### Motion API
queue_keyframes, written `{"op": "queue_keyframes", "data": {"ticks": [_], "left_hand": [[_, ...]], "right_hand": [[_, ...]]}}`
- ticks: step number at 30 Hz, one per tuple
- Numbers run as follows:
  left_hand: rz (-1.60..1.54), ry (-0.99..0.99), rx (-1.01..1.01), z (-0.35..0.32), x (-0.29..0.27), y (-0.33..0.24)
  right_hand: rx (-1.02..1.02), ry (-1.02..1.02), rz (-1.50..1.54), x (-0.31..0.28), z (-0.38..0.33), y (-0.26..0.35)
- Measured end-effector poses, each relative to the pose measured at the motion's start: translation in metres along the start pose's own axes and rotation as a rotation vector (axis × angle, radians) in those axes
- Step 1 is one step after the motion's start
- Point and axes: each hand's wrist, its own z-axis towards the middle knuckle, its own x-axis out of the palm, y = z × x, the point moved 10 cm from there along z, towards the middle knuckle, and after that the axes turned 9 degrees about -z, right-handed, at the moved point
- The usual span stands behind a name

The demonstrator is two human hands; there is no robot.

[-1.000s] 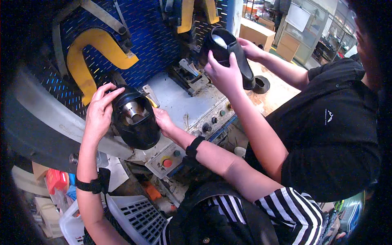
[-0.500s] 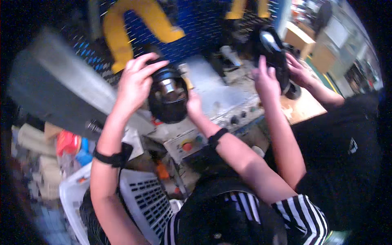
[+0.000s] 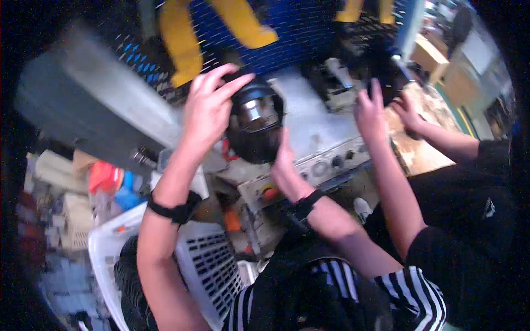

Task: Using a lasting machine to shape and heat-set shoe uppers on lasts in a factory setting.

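Note:
A glossy black rounded shell (image 3: 255, 138) with a shiny silvery patch is held up in front of me, over the near edge of the machine. I cannot tell its exact kind. Around its upper left rim curl the fingers of my left hand (image 3: 208, 113). My right hand (image 3: 282, 164) grips the lower right side, its fingers mostly hidden behind the shell. To the right, a co-worker's hands (image 3: 372, 117) hold another dark, shiny piece (image 3: 386, 80), blurred.
Behind the shell is a machine with a pale metal bed (image 3: 309, 124), a knobbed front panel (image 3: 320, 168) and yellow arched parts (image 3: 243, 25). A white slotted basket (image 3: 212, 265) stands below at left. A wooden board (image 3: 430, 149) lies near the co-worker.
My view has shifted, so the scene sits further right and slightly lower. Both my hands keep hold of the black shell. The co-worker's dark piece has turned and dropped lower.

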Motion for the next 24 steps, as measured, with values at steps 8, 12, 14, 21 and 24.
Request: {"op": "queue_keyframes", "data": {"ticks": [8, 12, 14, 21, 24], "left_hand": [[0.022, -0.074, -0.040, -0.009, -0.010, 0.000], [0.213, 0.040, 0.085, 0.016, -0.013, -0.038], [-0.031, -0.027, 0.218, 0.046, -0.005, -0.089], [-0.483, 0.124, 0.314, 0.168, 0.147, -0.149], [-0.276, 0.055, 0.308, 0.181, 0.208, -0.137]], "right_hand": [[-0.176, -0.241, -0.098, -0.014, 0.019, -0.002], [-0.377, -0.250, -0.448, -0.033, 0.042, 0.022], [-0.327, -0.230, -0.397, -0.031, 0.042, 0.011], [0.027, 0.414, 0.082, -0.036, 0.050, 0.103], [0.185, 0.754, 0.349, -0.073, 0.036, 0.193]]}}
